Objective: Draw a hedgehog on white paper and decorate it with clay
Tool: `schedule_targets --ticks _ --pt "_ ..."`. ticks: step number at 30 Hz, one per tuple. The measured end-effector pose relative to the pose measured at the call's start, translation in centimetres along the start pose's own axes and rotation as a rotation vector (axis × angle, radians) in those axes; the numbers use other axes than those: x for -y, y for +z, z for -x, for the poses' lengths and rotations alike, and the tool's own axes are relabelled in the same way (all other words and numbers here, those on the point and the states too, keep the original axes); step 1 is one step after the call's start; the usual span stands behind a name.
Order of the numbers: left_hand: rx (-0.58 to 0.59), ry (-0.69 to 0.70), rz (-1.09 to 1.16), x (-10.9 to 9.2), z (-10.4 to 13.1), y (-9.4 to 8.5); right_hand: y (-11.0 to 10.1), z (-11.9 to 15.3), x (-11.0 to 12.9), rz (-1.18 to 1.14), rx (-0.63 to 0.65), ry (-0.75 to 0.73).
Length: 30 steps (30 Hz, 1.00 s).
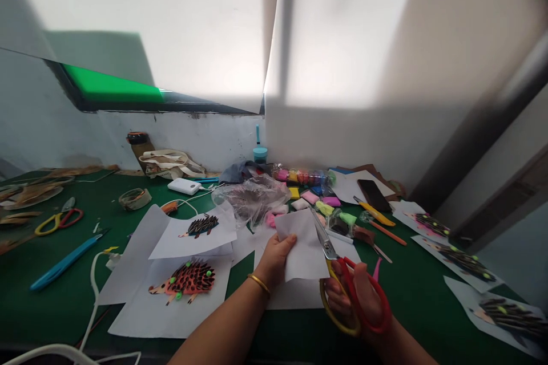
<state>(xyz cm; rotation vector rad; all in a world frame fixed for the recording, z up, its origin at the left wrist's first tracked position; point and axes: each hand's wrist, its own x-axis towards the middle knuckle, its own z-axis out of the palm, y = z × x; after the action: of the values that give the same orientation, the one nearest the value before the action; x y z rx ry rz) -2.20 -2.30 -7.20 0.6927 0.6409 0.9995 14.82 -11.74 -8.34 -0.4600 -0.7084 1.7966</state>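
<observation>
My left hand (276,258), with a gold bangle at the wrist, pinches a small white paper (302,245) by its left side, thumb on top. In my right hand (353,293) are scissors (338,262) with one red and one yellow handle, fingers through the loops. The scissor blades point up and left, beside the right edge of the paper. Beneath both hands lie more white sheets (295,295) on the green table.
Hedgehog pictures (188,282) lie at left and others (462,262) at right. Colourful clay packs (310,197), a plastic bag (252,199), a phone (374,195) and an orange cutter (377,214) sit behind. A blue pen-like tool (64,262) and second scissors (60,220) are far left.
</observation>
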Motion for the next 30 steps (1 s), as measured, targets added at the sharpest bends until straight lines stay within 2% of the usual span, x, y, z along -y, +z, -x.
schedule_targets --ticks 4,7,8,10,11,13,15,16,18,21,24,30 --pt "0.005 0.011 -0.015 0.0 -0.1 -0.1 0.1 0.2 0.9 -0.004 -0.065 -0.072" --pt "-0.018 0.021 -0.011 -0.1 -0.2 -0.1 -0.3 0.5 2.4 0.138 -0.183 -0.111" --pt "-0.031 0.024 -0.006 -0.1 -0.2 -0.1 -0.7 0.5 3.2 0.243 -0.253 -0.123" --pt "-0.056 0.025 0.002 -0.2 -0.2 0.0 -1.9 0.8 5.3 0.547 -0.479 -0.109" --pt "-0.068 0.021 0.004 -0.2 -0.3 0.1 -2.6 1.0 6.5 0.722 -0.613 -0.097" --pt "-0.085 0.014 0.006 -0.3 -0.3 0.2 -4.2 1.8 9.3 1.115 -0.789 -0.054" --pt "-0.092 0.01 0.008 -0.4 -0.2 0.3 -6.0 3.0 12.1 1.519 -0.956 0.071" --pt "-0.093 0.007 0.011 -0.4 -0.2 0.4 -6.9 3.7 13.3 1.658 -0.988 0.162" --pt "-0.093 -0.006 0.017 -0.5 -0.2 0.5 -8.7 5.1 15.2 1.823 -0.94 0.231" --pt "-0.097 -0.022 0.018 -0.5 -0.2 0.5 -10.9 6.2 16.3 1.901 -0.867 0.379" --pt "-0.09 -0.025 0.012 -0.4 -0.3 0.4 -12.0 5.8 15.6 1.944 -0.82 0.512" --pt "-0.054 -0.013 0.013 -0.4 -0.2 0.3 -11.8 2.7 13.9 2.03 -0.801 0.534"
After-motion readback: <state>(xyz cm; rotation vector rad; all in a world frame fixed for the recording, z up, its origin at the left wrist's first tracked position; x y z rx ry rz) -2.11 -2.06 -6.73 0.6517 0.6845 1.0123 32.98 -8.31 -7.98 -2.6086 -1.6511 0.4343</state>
